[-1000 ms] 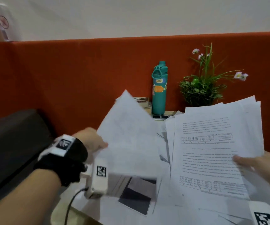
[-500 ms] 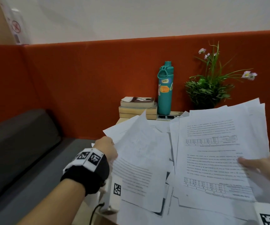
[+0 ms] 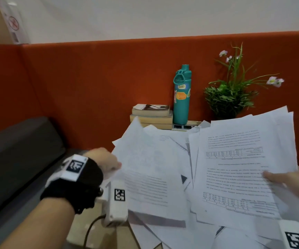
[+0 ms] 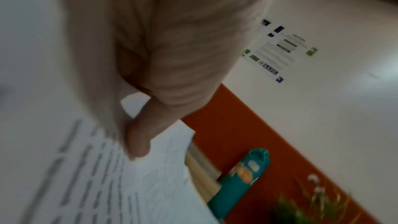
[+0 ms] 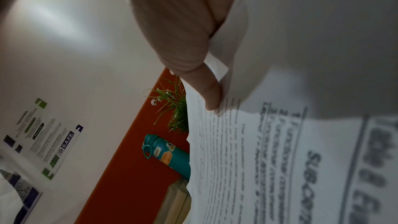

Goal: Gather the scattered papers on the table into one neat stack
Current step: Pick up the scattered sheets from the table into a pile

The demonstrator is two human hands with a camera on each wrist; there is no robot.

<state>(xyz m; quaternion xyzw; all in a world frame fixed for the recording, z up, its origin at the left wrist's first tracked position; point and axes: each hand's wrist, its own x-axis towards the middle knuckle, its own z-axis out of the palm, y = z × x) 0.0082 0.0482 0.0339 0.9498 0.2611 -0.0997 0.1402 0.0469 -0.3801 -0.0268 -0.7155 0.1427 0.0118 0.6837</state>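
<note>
Sitting at the far left, a dark grey sofa seat (image 3: pixel 19 150) is running along the orange padded wall (image 3: pixel 100 90). Moving right, the left hand (image 3: pixel 103 163) is pinching a printed sheet (image 3: pixel 150 169) by its left edge, thumb on top and fingers (image 4: pixel 137 142) curled underneath, as the left wrist view is showing. This sheet is hanging tilted above the bench (image 3: pixel 78 230), its far corner lifting upward. Under it, loose papers (image 3: pixel 163 234) are lying spread and overlapping across the bench, one showing a dark printed block.

Behind them, against the wall, a pile of books (image 3: pixel 152 115) is lying flat, and a teal bottle (image 3: pixel 181 97) with stickers is standing upright just beside it on the right. Farther right, a green potted plant (image 3: pixel 229 97) with small pale flowers is standing near the wall, its lower part hidden by paper.

At the right, the right hand (image 3: pixel 288 182) is gripping a fanned bundle of sheets (image 3: pixel 240 164) by its right edge, thumb pressing on the top printed page and the other fingers hidden behind the bundle. This bundle is being held raised and tilted, its edges uneven, just beside the single sheet in the left hand and partly overlapping the papers below.
</note>
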